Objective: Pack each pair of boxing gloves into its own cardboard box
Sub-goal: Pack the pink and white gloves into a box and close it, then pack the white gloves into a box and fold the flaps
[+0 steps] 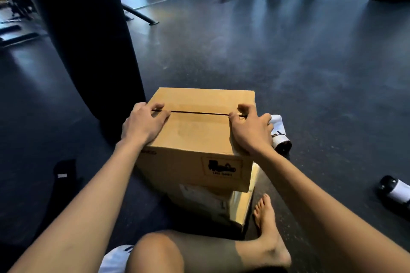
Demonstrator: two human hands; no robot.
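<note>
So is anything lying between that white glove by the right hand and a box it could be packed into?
Yes. The top cardboard box has its flaps closed, both hands pressing on them, the right hand between glove and seam. The white glove lies on the floor beside it, so the flaps bar its way.
</note>
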